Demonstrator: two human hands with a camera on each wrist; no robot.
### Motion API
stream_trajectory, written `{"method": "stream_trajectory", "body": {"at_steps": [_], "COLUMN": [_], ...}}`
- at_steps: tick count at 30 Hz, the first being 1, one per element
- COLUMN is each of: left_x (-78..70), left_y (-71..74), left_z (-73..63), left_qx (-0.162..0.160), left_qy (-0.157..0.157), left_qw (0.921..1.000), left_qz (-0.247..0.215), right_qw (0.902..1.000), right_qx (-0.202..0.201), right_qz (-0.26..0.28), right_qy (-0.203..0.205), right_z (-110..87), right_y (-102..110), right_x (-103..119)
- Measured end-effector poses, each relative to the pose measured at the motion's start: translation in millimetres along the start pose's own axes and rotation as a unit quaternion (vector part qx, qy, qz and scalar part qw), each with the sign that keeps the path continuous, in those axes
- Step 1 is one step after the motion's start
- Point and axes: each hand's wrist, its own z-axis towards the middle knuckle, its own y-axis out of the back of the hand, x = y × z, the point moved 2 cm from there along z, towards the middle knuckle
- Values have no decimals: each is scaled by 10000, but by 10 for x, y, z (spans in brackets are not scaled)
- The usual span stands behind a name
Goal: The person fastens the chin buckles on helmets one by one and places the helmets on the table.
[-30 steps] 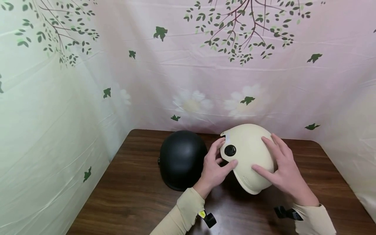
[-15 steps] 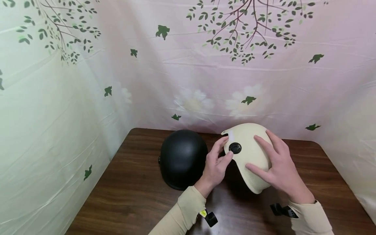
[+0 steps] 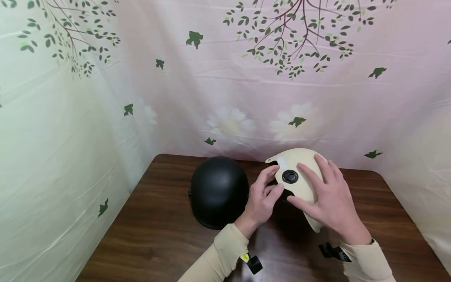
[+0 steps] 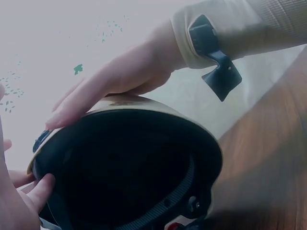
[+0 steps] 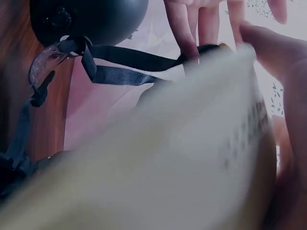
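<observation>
A cream helmet with a round black disc on its side is tilted at the right of the table. My left hand pinches its near left edge. In the left wrist view, the thumb laps over the rim beside the dark inside. Spread across the shell, my right hand grips it with fingers above and thumb below. Black straps run from the helmet near my left fingers in the right wrist view. Whether the helmet touches the table is hidden.
A black helmet sits dome-up just left of my left hand. Both stand toward the back of the brown wooden table. A printed curtain hangs behind and along the sides. Black bands with loose flaps are on the wrists.
The cream helmet has turned so that its black disc has moved right and more of its edge faces left. My right hand has shifted left with it; the black helmet has stayed put.
</observation>
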Motion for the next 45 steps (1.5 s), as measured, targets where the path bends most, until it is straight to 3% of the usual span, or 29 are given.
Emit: {"method": "stream_trajectory", "body": {"at_steps": [7, 18, 21, 25, 30, 38, 42, 45], "left_x": [-48, -63, -28, 56, 156, 302, 369, 404], "left_y": [-7, -5, 30, 78, 113, 129, 129, 131], "left_z": [31, 60, 56, 4, -110, -217, -262, -284], "left_qx": [45, 346, 256, -140, -515, -415, -278, -187], "left_qy": [88, 256, 269, 361, 941, 2324, 2560, 2457], "left_qw": [9999, 9985, 9981, 9974, 9912, 9665, 9608, 9637], "left_qz": [36, 334, 485, 610, 777, 1007, 1032, 1029], "right_qw": [9990, 9989, 9990, 9994, 9996, 9972, 9915, 9857], "right_qx": [-160, -50, -126, -192, -197, -190, 177, 496], "right_qz": [-350, -469, -437, -302, -62, 581, 968, 1026], "right_qy": [209, -34, -26, -21, -201, -433, -848, -1240], "right_z": [33, 16, 27, 38, 24, -10, -57, -118], "right_y": [5, -11, -8, -2, 45, 127, 169, 214], "right_x": [66, 77, 70, 50, -17, -190, -272, -341]}}
